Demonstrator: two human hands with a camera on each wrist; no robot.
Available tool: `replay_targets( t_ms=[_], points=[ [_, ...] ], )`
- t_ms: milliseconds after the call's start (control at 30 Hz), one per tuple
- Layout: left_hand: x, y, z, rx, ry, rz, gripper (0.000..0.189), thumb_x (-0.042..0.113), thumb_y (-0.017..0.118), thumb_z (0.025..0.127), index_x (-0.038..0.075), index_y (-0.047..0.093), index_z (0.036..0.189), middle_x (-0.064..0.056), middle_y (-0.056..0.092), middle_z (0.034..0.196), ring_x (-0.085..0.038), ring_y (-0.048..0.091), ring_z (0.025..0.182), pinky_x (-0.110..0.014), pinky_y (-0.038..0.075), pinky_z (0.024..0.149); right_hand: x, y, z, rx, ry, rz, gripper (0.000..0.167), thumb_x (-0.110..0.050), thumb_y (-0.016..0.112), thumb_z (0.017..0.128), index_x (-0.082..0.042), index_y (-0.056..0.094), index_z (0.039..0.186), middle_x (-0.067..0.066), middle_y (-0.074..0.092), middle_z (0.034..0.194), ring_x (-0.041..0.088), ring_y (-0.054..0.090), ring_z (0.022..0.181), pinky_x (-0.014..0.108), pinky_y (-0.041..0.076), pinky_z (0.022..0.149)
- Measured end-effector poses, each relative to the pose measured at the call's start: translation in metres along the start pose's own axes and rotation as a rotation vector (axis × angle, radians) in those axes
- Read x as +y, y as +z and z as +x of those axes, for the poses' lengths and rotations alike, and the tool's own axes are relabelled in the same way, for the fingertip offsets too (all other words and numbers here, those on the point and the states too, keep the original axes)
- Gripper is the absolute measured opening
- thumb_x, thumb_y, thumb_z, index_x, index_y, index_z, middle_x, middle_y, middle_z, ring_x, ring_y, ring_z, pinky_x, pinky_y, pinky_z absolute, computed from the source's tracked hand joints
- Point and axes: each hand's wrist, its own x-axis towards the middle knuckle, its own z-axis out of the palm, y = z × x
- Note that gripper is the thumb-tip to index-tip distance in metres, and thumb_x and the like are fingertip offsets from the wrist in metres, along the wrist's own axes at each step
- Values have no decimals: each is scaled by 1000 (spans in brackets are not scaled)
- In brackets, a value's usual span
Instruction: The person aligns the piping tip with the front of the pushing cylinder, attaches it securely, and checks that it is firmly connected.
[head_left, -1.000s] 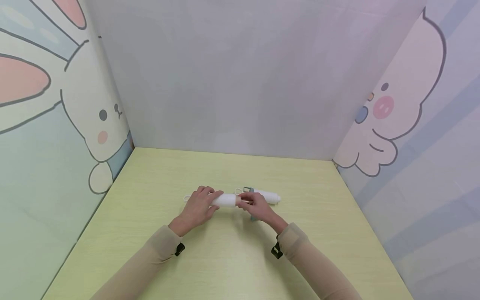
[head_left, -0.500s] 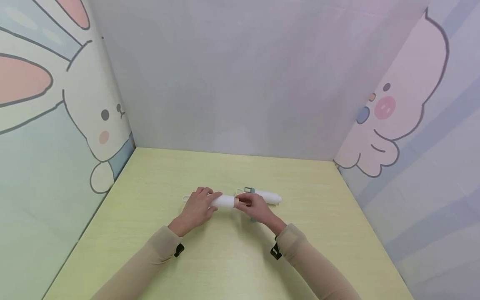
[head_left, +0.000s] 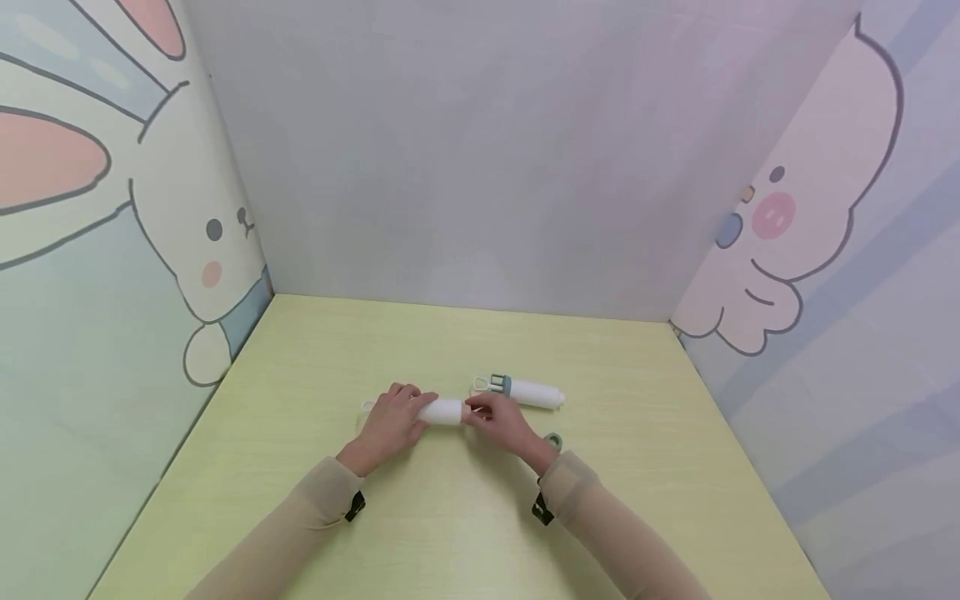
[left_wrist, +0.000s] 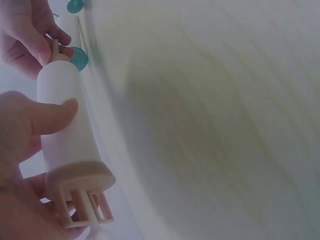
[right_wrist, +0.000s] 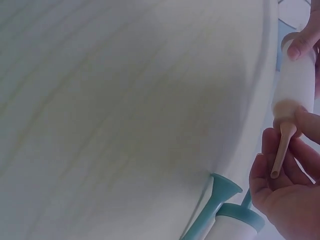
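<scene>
My left hand (head_left: 390, 423) grips the white barrel of a piping syringe (head_left: 442, 412), held lengthwise close over the table. Its thumb lies across the barrel in the left wrist view. A beige collar (left_wrist: 80, 177) with a plunger handle is at the left end of the syringe. At the other end my right hand (head_left: 501, 421) pinches the base of a slim beige nozzle (right_wrist: 282, 150), whose open tip points away from the barrel. A second white syringe (head_left: 534, 394) with a teal collar lies just behind the right hand. A loose teal nozzle (right_wrist: 212, 205) is beside it.
The pale yellow table (head_left: 360, 333) is bounded by a grey back wall (head_left: 465, 167). Side panels with a cartoon rabbit (head_left: 187, 208) on the left and a pink-cheeked figure (head_left: 787, 217) on the right close it in.
Both hands have shifted slightly left and nearer the body with the syringe. More of the second syringe's teal collar shows now, and a teal ring end has appeared beside the right wrist.
</scene>
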Motion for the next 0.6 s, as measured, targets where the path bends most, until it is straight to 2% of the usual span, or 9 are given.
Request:
replay_targets(
  t_ms=[267,467,600],
  points=[
    [-1,10,-3,-21,-46,-11,42,16,76,80,15,63,119,-11,59,105,-33,52,98,-48,45,75,6,7,1,13,-8,-47,25,-15,70,88,1,70,107,10,67,103,17,65,89,25,51,75],
    [-1,15,-6,-22,-67,-17,42,16,77,79,16,63,119,-10,58,106,-32,51,99,-48,45,75,5,10,-1,1,13,-17,26,-13,70,88,2,69,109,12,67,105,19,66,90,25,51,75],
    [-2,18,-7,6,-61,-27,43,15,78,78,14,63,118,-11,59,104,-33,51,98,-48,45,74,3,10,-1,-6,23,-1,26,-12,69,89,3,68,110,12,67,106,20,66,91,25,51,76]
  ],
)
